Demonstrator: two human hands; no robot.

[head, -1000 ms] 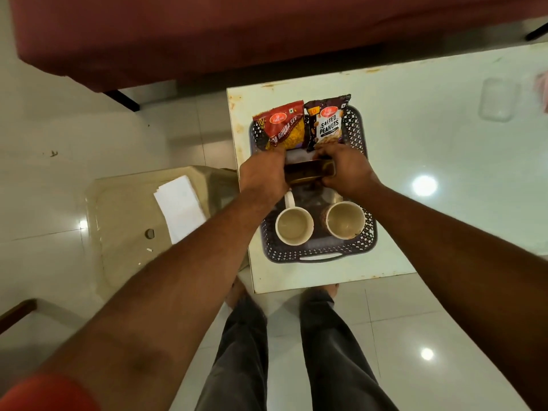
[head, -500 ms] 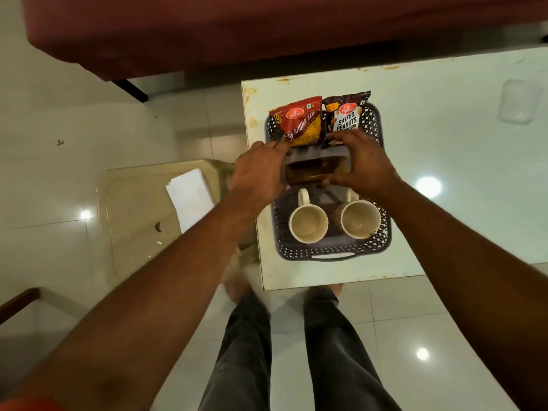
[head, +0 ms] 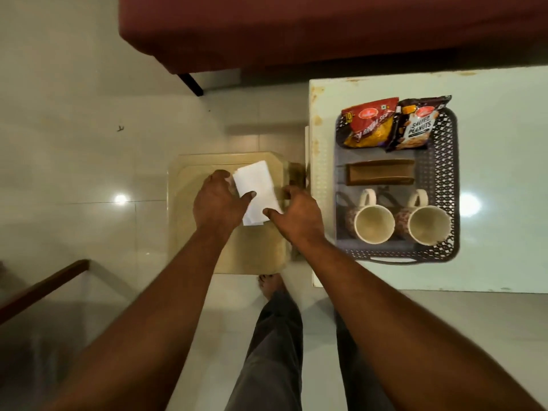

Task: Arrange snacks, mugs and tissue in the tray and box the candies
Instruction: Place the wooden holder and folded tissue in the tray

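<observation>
A white stack of tissue (head: pixel 256 193) lies on a beige plastic chair seat (head: pixel 252 253). My left hand (head: pixel 218 203) grips its left edge, thumb on top. My right hand (head: pixel 298 215) touches its right edge with the thumb at the lower corner. On the white table to the right, a dark perforated tray (head: pixel 450 173) holds a red snack packet (head: pixel 369 123) and a salted peanuts packet (head: pixel 418 126) at the far end. A brown tissue holder (head: pixel 379 172) stands empty in the middle. Two mugs (head: pixel 374 223) (head: pixel 427 223) sit side by side at the near end.
The white table (head: pixel 504 262) stretches right of the tray. A dark red sofa (head: pixel 296 28) runs along the top. A wooden rail (head: pixel 44 286) crosses the lower left. My legs and a bare foot (head: pixel 268 284) are on the tiled floor.
Both hands let go of the brown holder, now resting in the tray, and moved left onto the tissue on the chair. My view swung left.
</observation>
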